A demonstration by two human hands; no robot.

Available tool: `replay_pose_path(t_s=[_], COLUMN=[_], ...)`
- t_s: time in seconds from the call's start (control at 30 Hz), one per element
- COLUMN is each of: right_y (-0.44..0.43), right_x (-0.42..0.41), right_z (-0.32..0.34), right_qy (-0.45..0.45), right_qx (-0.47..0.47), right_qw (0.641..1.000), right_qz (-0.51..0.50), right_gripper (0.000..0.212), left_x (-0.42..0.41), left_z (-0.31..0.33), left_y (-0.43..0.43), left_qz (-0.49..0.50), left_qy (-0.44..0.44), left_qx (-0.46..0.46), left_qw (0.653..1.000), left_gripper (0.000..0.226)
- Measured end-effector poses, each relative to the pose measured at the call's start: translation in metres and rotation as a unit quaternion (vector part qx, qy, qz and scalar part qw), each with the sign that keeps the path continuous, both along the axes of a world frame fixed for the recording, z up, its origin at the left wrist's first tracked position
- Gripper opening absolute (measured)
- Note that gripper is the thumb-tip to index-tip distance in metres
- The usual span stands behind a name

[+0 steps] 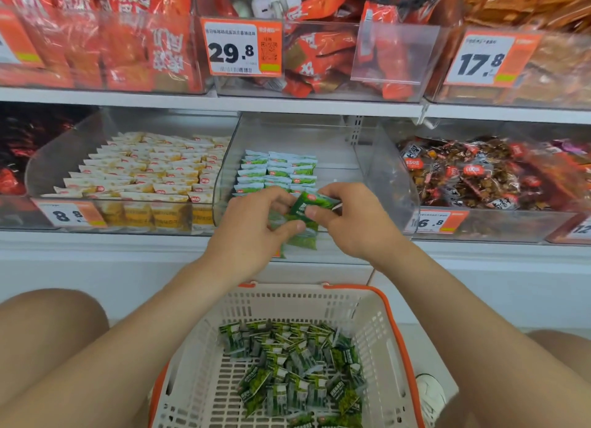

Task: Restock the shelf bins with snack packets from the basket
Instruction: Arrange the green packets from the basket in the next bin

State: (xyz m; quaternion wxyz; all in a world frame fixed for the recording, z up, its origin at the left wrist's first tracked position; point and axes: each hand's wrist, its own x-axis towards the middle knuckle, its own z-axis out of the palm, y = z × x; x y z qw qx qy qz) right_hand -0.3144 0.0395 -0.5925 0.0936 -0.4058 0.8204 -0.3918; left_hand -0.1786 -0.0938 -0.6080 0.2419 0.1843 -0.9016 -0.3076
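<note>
At the frame's centre, the left hand (pixel 249 235) and the right hand (pixel 355 226) each have the grip pinched on green packets (pixel 311 203) before the clear bin (pixel 339 165). Spare packets (pixel 294 363) lie in the basket (pixel 367 315), lower centre.

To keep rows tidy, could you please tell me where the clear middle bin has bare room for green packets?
The clear plastic middle bin is bare in its right half, between the rows of green packets and its right wall, and behind them. Crowded: the bins of cream packets and brown packets, and the front, under the left hand and right hand.
</note>
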Motion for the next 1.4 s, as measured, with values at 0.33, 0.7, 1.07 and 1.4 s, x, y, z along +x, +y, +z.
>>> replay_pose_path(t_s=[0.33,0.7,1.07,1.4], right_y=[-0.032,-0.055,-0.059,0.006], right_x=[-0.031,-0.038,-0.039,0.016], right_z=[-0.011,-0.019,-0.024,0.009], right_qy=[0.072,-0.088,0.070,0.157], right_qx=[0.175,0.221,0.226,0.065], right_qw=[0.982,0.971,0.969,0.985], right_qz=[0.012,-0.016,-0.072,-0.030], right_gripper=[0.042,0.032,0.063,0.005], left_x=[-0.005,-0.012,-0.010,0.020], left_z=[-0.005,-0.008,-0.014,0.004], left_y=[-0.027,-0.036,-0.042,0.003], left_qz=[-0.003,-0.056,-0.070,-0.010], left_qy=[-0.108,-0.188,-0.160,-0.062], left_qx=[-0.177,-0.202,-0.190,-0.179], left_qw=[0.978,0.960,0.966,0.982], left_gripper=[0.026,0.028,0.030,0.046])
